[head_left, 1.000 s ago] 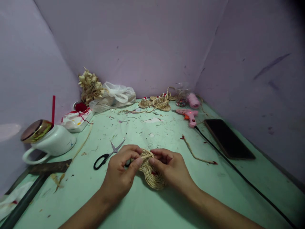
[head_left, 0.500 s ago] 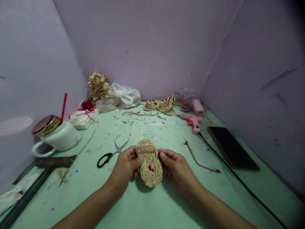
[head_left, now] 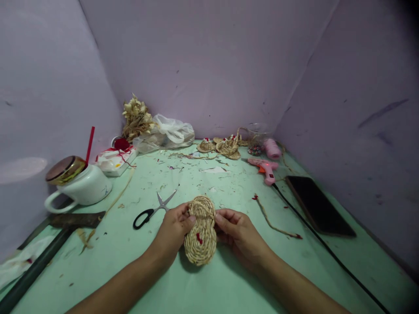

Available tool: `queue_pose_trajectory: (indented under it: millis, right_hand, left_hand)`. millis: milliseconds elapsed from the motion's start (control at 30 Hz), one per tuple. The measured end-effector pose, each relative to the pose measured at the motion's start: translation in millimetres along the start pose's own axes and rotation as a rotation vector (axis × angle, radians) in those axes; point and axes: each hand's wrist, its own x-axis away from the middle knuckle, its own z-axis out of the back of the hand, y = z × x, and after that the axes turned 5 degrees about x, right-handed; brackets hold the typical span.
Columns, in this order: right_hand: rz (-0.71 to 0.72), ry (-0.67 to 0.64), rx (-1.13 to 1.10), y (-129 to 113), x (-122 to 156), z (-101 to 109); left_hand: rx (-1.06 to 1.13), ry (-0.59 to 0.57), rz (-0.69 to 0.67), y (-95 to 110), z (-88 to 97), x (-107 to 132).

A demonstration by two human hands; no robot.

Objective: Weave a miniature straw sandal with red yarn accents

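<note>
A small woven straw slipper sole [head_left: 200,250], coiled in a figure-eight shape with a bit of red yarn near its lower middle, is held up over the green tabletop. My left hand [head_left: 176,229] grips its left edge, thumb on top. On the other side, my right hand [head_left: 237,233] pinches the right edge at the narrow waist between thumb and fingers. Black-handled scissors [head_left: 153,210] lie spread just beyond my left hand. To the right of my right hand rests a short braided cord [head_left: 271,222] with red-tied ends.
A pink glue gun [head_left: 266,169] with a black cable and a dark phone [head_left: 319,205] lie right. At left are a hammer [head_left: 73,220], a white mug [head_left: 87,187] and a box [head_left: 118,162]. Finished straw slippers [head_left: 225,147] and a plastic bag [head_left: 170,133] sit along the back wall.
The straw sole has tilted, its lower end swinging left and toward me. Both hands keep hold of it, and the camera view has shifted slightly.
</note>
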Motion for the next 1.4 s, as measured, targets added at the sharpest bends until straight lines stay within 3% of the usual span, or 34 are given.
queue_pose_trajectory:
  millis: [267, 433, 600, 900, 1200, 1300, 1400]
  right_hand:
    - [0.023, -0.074, -0.084, 4, 2, -3]
    - [0.048, 0.129, -0.010, 4, -4, -1]
    - [0.174, 0.291, 0.259, 4, -6, 4]
    - [0.121, 0.276, 0.332, 0, -6, 5]
    - [0.157, 0.332, 0.266, 1, -3, 1]
    - [0.158, 0.259, 0.417, -2, -2, 5]
    - [0.386, 0.284, 0.765, -11, 3, 7]
  left_hand:
    - [-0.017, -0.075, -0.060, 2, 1.7, 3]
    - [-0.069, -0.001, -0.111, 6, -3.5, 3]
    - [-0.154, 0.033, -0.069, 0, -7.1, 0]
    - [-0.157, -0.048, -0.164, -6, -1.7, -5]
    - [-0.180, -0.026, -0.134, -4, -3.6, -6]
    - [-0.223, -0.051, -0.157, -2, -4.6, -4]
    - [-0.293, -0.105, -0.189, 0, -7.0, 0]
